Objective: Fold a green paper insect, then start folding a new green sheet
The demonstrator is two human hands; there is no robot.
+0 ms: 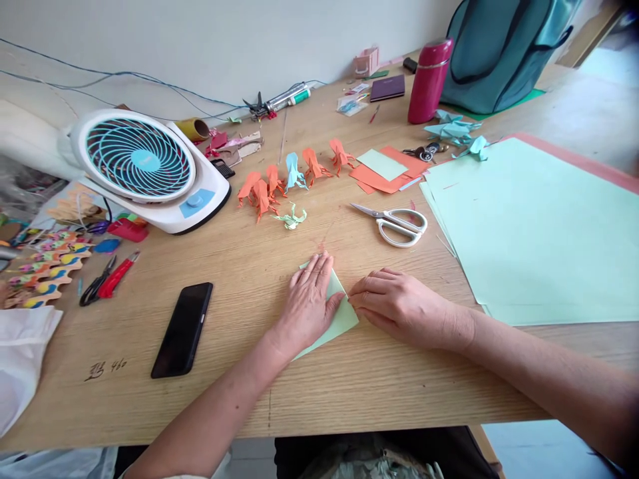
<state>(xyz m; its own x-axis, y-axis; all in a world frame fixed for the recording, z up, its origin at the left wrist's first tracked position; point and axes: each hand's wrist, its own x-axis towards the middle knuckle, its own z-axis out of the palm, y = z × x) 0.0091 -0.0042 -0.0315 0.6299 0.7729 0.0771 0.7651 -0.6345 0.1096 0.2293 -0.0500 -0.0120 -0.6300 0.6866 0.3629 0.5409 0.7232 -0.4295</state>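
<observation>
A light green sheet of paper (pixel 343 320) lies on the table in front of me, its visible part pointed at the right like a folded corner. Flat across it rests my left hand (pixel 310 296), fingers stretched out, hiding most of the sheet. My right hand (pixel 394 299) is closed at the sheet's right edge, fingertips pinching it close to my left thumb. Beyond the hands lies a pair of scissors (pixel 402 226) with white handles. A small green folded paper figure (pixel 291 217) and several orange ones (pixel 314 165) stand farther back, with a blue one (pixel 294 171) among them.
Large green sheets (pixel 539 233) cover the right side. A phone (pixel 182 329) and a white fan (pixel 150 166) are on the left. At the back are a pink bottle (pixel 430 83), a teal bag (pixel 499 53), orange paper (pixel 382 183) and keys (pixel 424 153).
</observation>
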